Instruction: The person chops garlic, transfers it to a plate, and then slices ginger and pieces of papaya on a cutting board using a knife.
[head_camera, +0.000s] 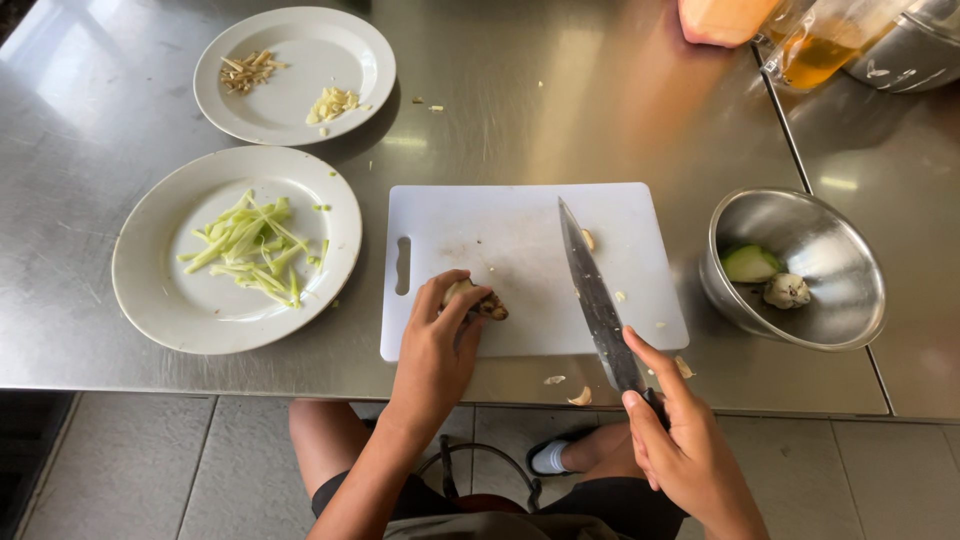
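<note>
My left hand (437, 345) is curled down over a small knobbly piece of ginger (480, 302), fingertips and thumb pinning it against the white cutting board (500, 235) near the board's front edge. The brown end of the root pokes out to the right of my fingers. My right hand (680, 440) is wrapped shut around the dark handle of a chef's knife (595, 295), forefinger stretched along the top by the blade's heel. The blade runs diagonally away from me across the right half of the board, its tip pointing toward the far edge, well apart from the ginger. A few pale scraps lie on the board beside the blade, and more peelings (580, 396) sit on the steel counter (600, 110) just in front of the board.

To the left of the board stands a white plate (160, 300) carrying thin green strips (250, 245), cut lengthwise. Behind it, a second white plate (350, 50) holds two small heaps: brownish slivers on the left and pale minced bits nearer its middle. To the right of the board is a steel mixing bowl (850, 290) with a pale green chunk and a whitish bulb of garlic (787, 290) inside. At the far right corner I can see a clear bag of amber liquid (815, 50) and an orange container (722, 20), both cut off by the frame.
</note>
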